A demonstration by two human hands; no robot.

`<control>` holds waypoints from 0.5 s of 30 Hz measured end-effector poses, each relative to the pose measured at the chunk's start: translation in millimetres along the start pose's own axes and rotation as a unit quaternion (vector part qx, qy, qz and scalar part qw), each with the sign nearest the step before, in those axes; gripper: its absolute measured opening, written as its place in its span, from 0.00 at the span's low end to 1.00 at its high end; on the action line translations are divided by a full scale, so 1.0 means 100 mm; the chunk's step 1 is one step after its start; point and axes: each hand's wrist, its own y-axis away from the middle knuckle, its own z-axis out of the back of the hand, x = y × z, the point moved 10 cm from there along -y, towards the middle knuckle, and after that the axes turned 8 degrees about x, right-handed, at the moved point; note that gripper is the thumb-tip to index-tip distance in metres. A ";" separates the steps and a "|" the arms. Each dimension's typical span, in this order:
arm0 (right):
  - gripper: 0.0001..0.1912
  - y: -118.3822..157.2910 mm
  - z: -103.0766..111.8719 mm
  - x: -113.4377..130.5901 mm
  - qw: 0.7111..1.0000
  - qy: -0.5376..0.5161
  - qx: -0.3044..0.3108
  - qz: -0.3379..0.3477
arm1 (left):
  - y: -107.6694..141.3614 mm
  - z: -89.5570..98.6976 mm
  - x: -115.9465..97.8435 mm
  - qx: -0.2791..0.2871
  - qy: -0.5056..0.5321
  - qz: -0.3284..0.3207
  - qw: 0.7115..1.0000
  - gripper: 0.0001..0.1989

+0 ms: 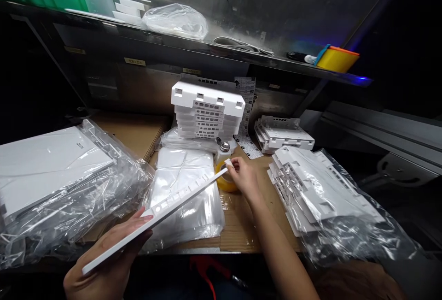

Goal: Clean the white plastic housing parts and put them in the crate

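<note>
We grip the white panel (pixel 155 212) in our left hand (pixel 103 263); our right hand (pixel 243 175) pinches its two-o'clock corner above the tape roll (pixel 226 182).

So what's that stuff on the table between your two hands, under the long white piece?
In the head view, a flat pile of clear plastic bags lies between the left hand and right hand, under the white panel; a tape roll sits beside the right hand.

Clearance on counter (pixel 241 231): crowded, one narrow open strip.
Bare cardboard runs from beside the tape roll (pixel 226 181) toward the near edge, between the flat bag pile (pixel 186 189) and the bagged white panels (pixel 321 194). The stacked white housings (pixel 207 111) block the rear; the large bagged panel (pixel 55 175) fills the left; the shelf (pixel 207 46) overhangs.
</note>
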 end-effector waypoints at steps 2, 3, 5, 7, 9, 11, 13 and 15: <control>0.17 -0.08 0.15 0.04 0.999 -0.017 -0.033 0.022 | 0.01 -0.03 -0.01 -0.006 -0.040 -0.016 0.999 0.11; 0.18 -0.14 0.23 0.07 0.998 -0.019 -0.046 0.033 | 0.01 -0.06 0.01 0.001 -0.055 -0.014 0.998 0.10; 0.17 -0.32 0.37 0.16 0.997 -0.009 -0.061 0.049 | 0.03 -0.16 0.15 0.038 -0.051 0.038 0.997 0.06; 0.14 -0.50 0.46 0.27 0.996 0.013 -0.058 0.062 | 0.08 -0.25 0.34 0.077 -0.032 0.110 0.990 0.08; 0.11 -0.64 0.50 0.36 0.996 0.040 -0.047 0.067 | 0.10 -0.28 0.42 0.095 -0.045 0.128 0.986 0.11; 0.10 -0.72 0.50 0.43 0.995 0.065 -0.032 0.067 | 0.08 -0.31 0.35 0.106 -0.086 0.061 0.989 0.15; 0.09 -0.77 0.47 0.46 0.994 0.082 -0.017 0.064 | 0.06 -0.35 0.24 0.112 -0.121 -0.018 0.986 0.17; 0.07 -0.82 0.44 0.46 0.994 0.088 -0.006 0.061 | 0.05 -0.38 0.19 0.110 -0.129 -0.061 0.984 0.17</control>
